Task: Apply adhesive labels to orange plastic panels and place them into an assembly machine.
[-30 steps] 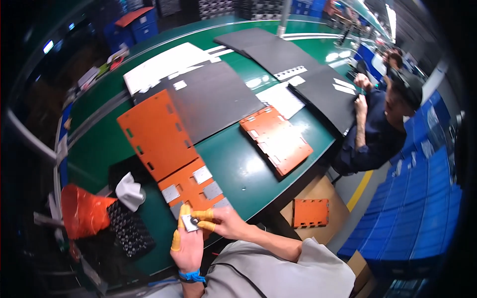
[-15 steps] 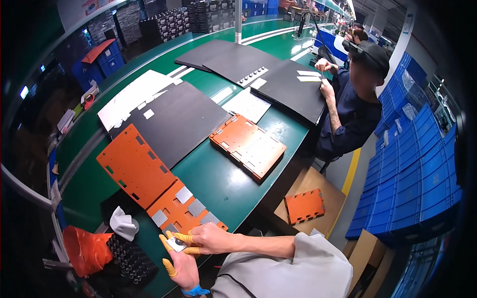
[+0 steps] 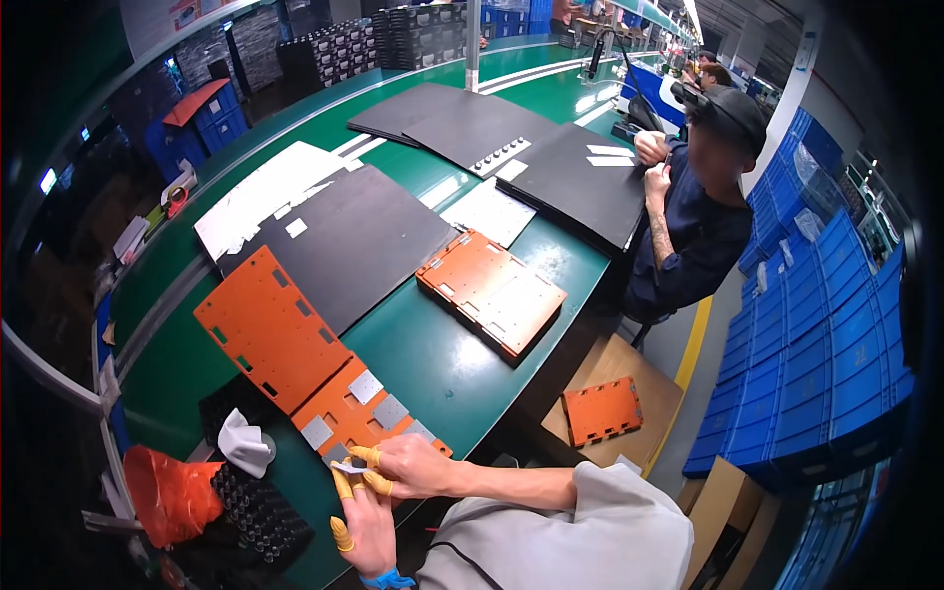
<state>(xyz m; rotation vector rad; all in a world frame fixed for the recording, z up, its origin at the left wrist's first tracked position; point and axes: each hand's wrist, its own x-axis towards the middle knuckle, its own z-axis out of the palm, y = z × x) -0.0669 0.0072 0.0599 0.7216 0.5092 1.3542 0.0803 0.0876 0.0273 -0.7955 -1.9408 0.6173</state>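
A crinkled orange plastic bag [image 3: 172, 497] is slumping beside a knobbly black tray [image 3: 261, 516]; a slotted orange fixture [image 3: 270, 329] is bearing smooth grey plates [image 3: 365, 386]. Black sheets [image 3: 339, 236] and an orange block [image 3: 492, 295] are lying beyond on the green surface [image 3: 477, 388]. By the fixture's near end, the left hand's [image 3: 372, 531] grip is lying spread under a small pale plate [image 3: 349, 468], which the right hand [image 3: 415, 467] is pinching.

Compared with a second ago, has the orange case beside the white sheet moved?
No. The view shifted, but the orange case keeps its place against the white sheet and the edge of the green table.
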